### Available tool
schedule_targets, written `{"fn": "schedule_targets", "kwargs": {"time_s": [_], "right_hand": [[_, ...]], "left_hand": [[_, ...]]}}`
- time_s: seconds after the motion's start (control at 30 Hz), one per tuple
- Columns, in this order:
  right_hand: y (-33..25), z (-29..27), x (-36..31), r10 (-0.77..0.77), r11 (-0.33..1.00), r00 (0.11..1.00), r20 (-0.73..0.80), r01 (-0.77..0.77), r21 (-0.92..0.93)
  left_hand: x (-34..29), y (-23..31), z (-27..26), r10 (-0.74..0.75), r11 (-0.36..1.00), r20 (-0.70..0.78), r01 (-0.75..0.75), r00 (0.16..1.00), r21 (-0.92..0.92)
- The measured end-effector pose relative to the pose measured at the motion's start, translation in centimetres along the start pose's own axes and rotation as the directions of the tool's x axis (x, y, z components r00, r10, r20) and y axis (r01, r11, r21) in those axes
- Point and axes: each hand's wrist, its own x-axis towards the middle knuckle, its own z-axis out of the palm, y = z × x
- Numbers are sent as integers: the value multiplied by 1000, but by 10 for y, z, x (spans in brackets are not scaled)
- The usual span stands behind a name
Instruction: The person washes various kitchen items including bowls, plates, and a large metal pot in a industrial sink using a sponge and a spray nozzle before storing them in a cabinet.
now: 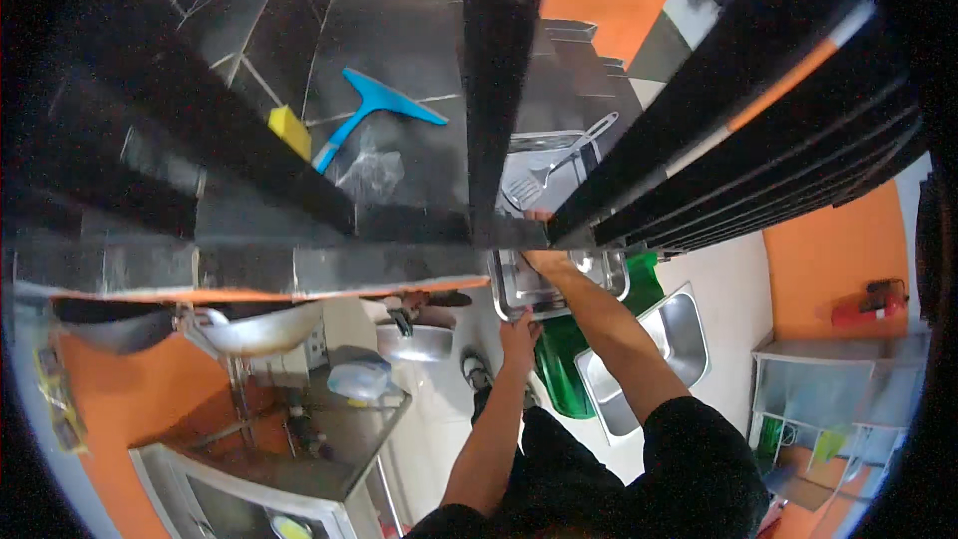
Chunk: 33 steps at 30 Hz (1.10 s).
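The person holds a steel tray (539,284) with both hands at the front edge of a dark shelf unit (299,230), partly tucked under the shelves. The left hand (519,334) is closed on the near rim; the right hand (544,260) grips the far side — its fingers are hidden. The tray looks only partly in place. Its long axis seems to run left to right, roughly level. A spatula (549,175) lies in another tray above.

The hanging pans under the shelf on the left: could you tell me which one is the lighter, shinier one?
It is the silvery wok nearer the hands, bright and reflective. The other pan, farther left against the orange wall, is dark grey and dull.
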Motion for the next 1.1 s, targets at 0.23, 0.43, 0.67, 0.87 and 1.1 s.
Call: {"fn": "schedule_targets", "kwargs": {"time_s": [0.23, 0.43, 0.67, 0.87, 1.1], "right_hand": [[18, -30, 76, 339, 805, 832, 439, -498, 322], [44, -13, 65, 512, 684, 770, 382, -634, 361], [18, -64, 36, -58, 976, 998, -25, 62, 209], [5, -132, -16, -211, 970, 932, 295, 162, 182], [-21, -237, -58, -475, 847, 857, 198, 385, 366]], "left_hand": [[-13, -10, -36, -123, 983, 128, 103, 984, 153], [-37, -1, -46, -292, 932, 185, 236, 938, 274], [-49, -19, -81, -292, 913, 187, 216, 938, 345], [-55, 0, -57, -222, 970, 126, 206, 967, 127], [11, -34, -52, -13, 996, 276, 35, 961, -76]]}}
